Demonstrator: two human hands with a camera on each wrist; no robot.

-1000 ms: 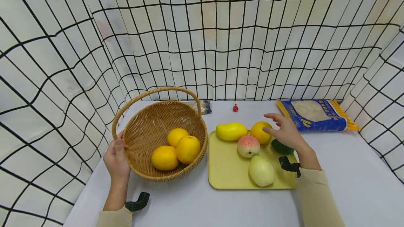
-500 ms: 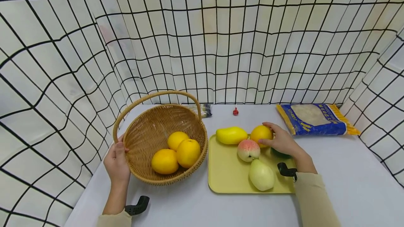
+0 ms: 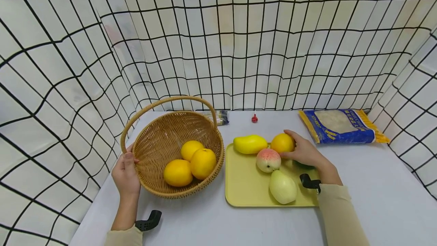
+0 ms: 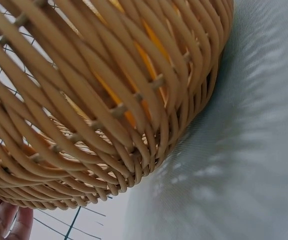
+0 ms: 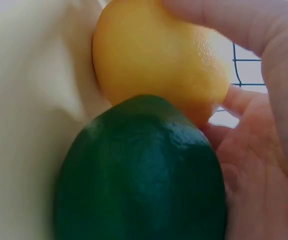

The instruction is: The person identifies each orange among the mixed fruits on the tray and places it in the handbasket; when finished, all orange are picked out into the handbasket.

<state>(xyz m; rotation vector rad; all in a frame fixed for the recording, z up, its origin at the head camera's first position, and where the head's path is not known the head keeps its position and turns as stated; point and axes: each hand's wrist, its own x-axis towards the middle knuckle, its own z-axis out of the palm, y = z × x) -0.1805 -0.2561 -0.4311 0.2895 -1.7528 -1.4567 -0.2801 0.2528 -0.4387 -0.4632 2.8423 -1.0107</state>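
My left hand (image 3: pixel 126 174) grips the left rim of a wicker basket (image 3: pixel 157 143), thumb over the edge; the basket tilts toward me. Inside lie three orange-yellow fruits, the nearest an orange (image 3: pixel 178 172). With thumb and fingers on either side, my right hand (image 3: pixel 305 153) holds another orange (image 3: pixel 282 143) at the back right of a yellow-green tray (image 3: pixel 242 189). A dark green fruit (image 5: pixel 144 175) sits just below that hand, mostly hidden by it in the head view. Close by on the tray are a peach (image 3: pixel 268 160), a mango (image 3: pixel 250 144) and a pale pear (image 3: pixel 283 187).
A blue and yellow food bag (image 3: pixel 338 126) lies at the back right. Behind the basket is a small dark-ended packet (image 3: pixel 222 117), and a tiny red object (image 3: pixel 254 118) stands near the back edge. White cloth walls with black grid lines enclose the table.
My right hand has come down from above the orange and closed its thumb and fingers round it. The left hand and basket stay in place.
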